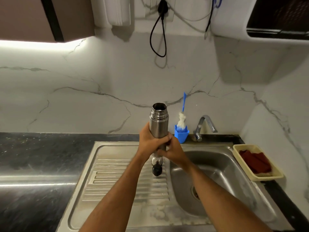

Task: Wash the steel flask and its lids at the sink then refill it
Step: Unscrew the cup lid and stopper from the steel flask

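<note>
The steel flask (158, 122) stands upright in the air above the sink's drainboard, its mouth open and uncapped. My left hand (148, 139) wraps its lower body from the left, and my right hand (172, 150) grips its bottom end from the right. Below my hands, on the ribbed drainboard (117, 178), lie a steel cap (156, 160) and a dark inner lid (157, 170), partly hidden by my wrists. The sink basin (215, 166) lies to the right, with the tap (204, 125) behind it; no water runs.
A blue holder (181, 133) with a blue-handled bottle brush (182, 114) stands by the wall beside the tap. A cream tray (260, 177) with a red cloth sits right of the basin. Dark counter (38, 158) extends left. Black cables (158, 39) hang on the wall.
</note>
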